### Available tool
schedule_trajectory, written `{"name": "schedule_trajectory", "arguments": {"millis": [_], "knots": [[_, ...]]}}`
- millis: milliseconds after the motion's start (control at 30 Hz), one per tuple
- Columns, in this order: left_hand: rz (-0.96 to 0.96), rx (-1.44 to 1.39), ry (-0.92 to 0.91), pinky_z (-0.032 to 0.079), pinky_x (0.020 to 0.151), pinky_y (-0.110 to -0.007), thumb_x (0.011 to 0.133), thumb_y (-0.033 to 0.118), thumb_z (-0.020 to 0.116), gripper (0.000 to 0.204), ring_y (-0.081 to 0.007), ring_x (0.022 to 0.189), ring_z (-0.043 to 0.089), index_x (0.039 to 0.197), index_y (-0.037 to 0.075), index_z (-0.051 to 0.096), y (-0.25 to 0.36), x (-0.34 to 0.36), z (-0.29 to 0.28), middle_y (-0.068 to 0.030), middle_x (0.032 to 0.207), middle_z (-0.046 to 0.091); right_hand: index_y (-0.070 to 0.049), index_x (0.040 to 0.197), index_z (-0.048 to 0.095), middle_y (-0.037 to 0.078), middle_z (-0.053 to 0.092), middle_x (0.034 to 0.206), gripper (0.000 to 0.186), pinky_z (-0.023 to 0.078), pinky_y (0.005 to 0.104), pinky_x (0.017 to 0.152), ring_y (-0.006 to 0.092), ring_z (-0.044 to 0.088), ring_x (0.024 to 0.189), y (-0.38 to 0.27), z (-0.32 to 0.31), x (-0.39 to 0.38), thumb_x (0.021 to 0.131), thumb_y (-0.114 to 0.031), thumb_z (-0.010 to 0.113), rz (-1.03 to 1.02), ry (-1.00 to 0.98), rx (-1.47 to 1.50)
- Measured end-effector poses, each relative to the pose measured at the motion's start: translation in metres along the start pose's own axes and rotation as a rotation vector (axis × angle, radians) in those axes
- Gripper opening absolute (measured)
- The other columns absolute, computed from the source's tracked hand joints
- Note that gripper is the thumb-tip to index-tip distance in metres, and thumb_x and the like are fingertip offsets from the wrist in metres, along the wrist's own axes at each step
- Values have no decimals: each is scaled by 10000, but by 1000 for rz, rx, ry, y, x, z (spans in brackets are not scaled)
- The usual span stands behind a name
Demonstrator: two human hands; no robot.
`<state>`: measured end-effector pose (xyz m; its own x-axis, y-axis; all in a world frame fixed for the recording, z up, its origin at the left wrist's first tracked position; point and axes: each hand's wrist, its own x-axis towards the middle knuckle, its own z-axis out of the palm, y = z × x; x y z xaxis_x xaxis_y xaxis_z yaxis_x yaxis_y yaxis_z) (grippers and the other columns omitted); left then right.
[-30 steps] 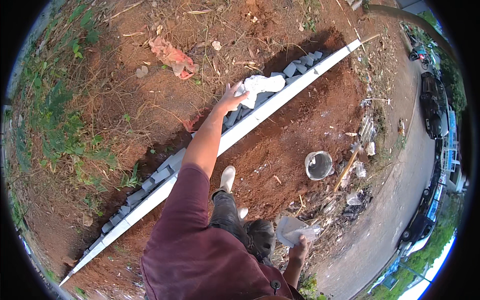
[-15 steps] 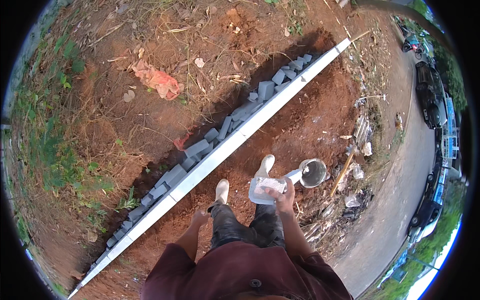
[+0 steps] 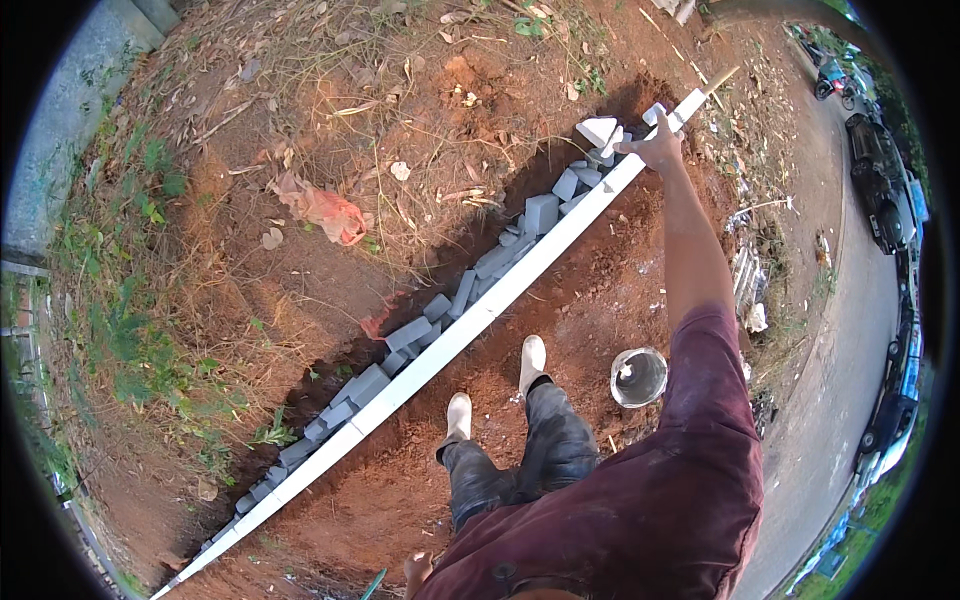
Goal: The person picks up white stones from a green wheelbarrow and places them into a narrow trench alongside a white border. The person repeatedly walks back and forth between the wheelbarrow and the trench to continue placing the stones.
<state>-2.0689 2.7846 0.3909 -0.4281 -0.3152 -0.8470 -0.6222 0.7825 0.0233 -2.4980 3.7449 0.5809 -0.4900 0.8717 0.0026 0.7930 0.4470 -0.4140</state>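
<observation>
My right arm reaches to the far right end of the long white block wall [image 3: 480, 318]. There my right hand [image 3: 660, 152] is over the wall's top, thumb and forefinger spread wide apart. A small white block [image 3: 655, 113] lies by the fingertips, touching or nearly so. Just past the thumb, a white angular block piece [image 3: 597, 129] rests on or above the grey rubble. My left hand [image 3: 418, 572] is low at the bottom edge, partly covered by my shirt; its fingers are hardly visible. A thin green thing [image 3: 375, 583] shows beside it, too little to name.
Grey block pieces [image 3: 405, 333] line the trench behind the wall. A round bucket [image 3: 638, 377] stands on red soil, right of my boots [image 3: 533, 365]. An orange torn bag [image 3: 325, 210] lies on the far ground. Parked cars [image 3: 875, 175] stand along the road at right.
My right hand has gone from beside the bucket, where it held a pale block-like piece, up to the wall's far end. The white angular piece now shows there. My left hand has moved lower.
</observation>
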Motion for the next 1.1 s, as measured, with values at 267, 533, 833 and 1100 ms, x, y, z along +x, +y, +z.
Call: {"name": "schedule_trajectory", "arguments": {"millis": [267, 533, 833, 1100], "knots": [[274, -4, -81, 567, 818, -384, 860, 297, 781, 368, -268, 951, 738, 1072, 0, 734, 68, 114, -50, -170, 1014, 764, -24, 1259, 638, 190, 676, 1234, 645, 535, 415, 938, 295, 661, 1116, 140, 47, -343, 744, -328, 881, 79, -342, 170], [937, 473, 120, 537, 891, -451, 857, 432, 719, 514, -381, 988, 700, 1184, 39, 667, 304, 155, -139, -221, 1001, 732, -176, 1056, 752, 112, 753, 1046, 325, 575, 394, 777, 269, 733, 918, 345, 161, -924, 840, -417, 726, 1160, -693, -44], [1438, 1210, -406, 519, 964, -430, 872, 475, 698, 555, -364, 1105, 675, 1264, 86, 635, 358, 45, 11, -175, 1149, 726, -8, 926, 749, 140, 750, 869, 450, 560, 361, 770, 228, 723, 832, 160, 222, -1169, 711, -386, 864, 1664, 551, 585], [1722, 1674, -400, 547, 912, -410, 834, 386, 776, 398, -297, 1015, 715, 1044, 52, 725, 212, 62, 49, -164, 1047, 749, -3, 1044, 719, 153, 753, 976, 437, 560, 402, 822, 305, 720, 908, -69, 326, -1379, 794, -347, 816, 1954, 803, 758]]}}
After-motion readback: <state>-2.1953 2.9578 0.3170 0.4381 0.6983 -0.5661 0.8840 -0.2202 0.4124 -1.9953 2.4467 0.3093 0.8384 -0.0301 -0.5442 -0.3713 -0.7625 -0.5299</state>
